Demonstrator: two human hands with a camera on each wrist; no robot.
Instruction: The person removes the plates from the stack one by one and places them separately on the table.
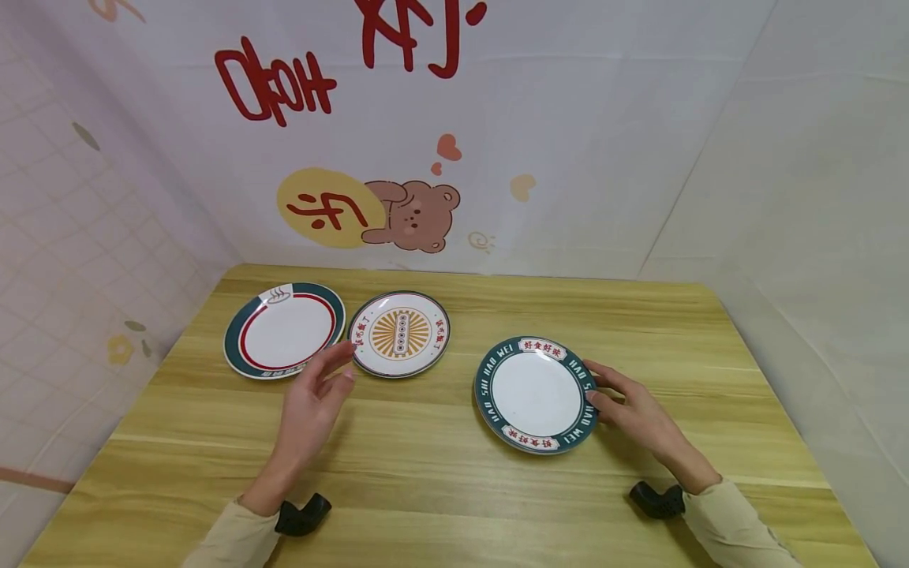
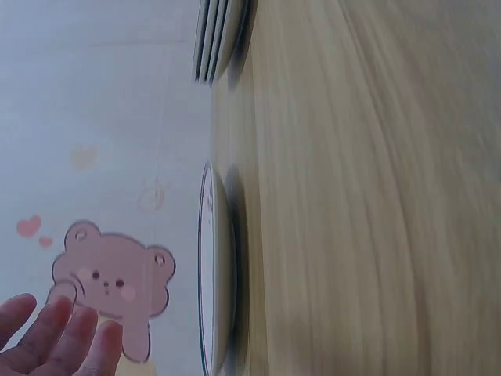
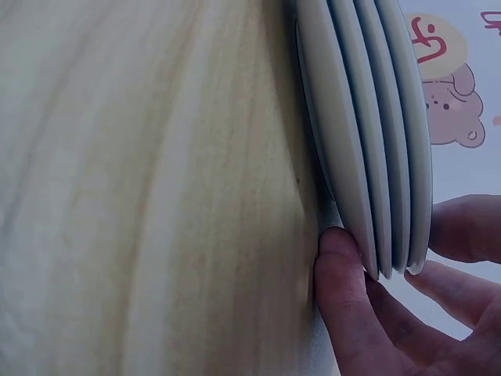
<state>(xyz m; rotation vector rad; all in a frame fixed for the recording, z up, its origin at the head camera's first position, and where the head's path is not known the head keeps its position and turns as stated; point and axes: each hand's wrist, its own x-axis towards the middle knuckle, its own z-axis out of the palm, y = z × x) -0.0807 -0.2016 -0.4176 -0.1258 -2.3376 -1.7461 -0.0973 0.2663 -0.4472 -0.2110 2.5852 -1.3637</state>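
Note:
A stack of several plates [image 1: 537, 394], the top one green-rimmed with a white middle, stands right of centre on the table. Around its right edge is my right hand [image 1: 635, 410], gripping the stack; in the right wrist view one fingertip [image 3: 338, 243] reaches under the edge of the plates [image 3: 356, 141] and another digit lies at the top rim. My left hand [image 1: 312, 410] hovers with loosely bent fingers, holding nothing. Nearest to it is a white plate [image 1: 383, 363] with an orange sunburst; the left wrist view shows the fingers [image 2: 55, 329] apart from this plate [image 2: 223, 274].
Touching or nearly touching the sunburst plate on its left is another plate [image 1: 287, 331], with a green rim and red ring. The wooden table [image 1: 426, 489] meets a printed cloth wall [image 1: 582, 158] at the back; more cloth hangs along both sides.

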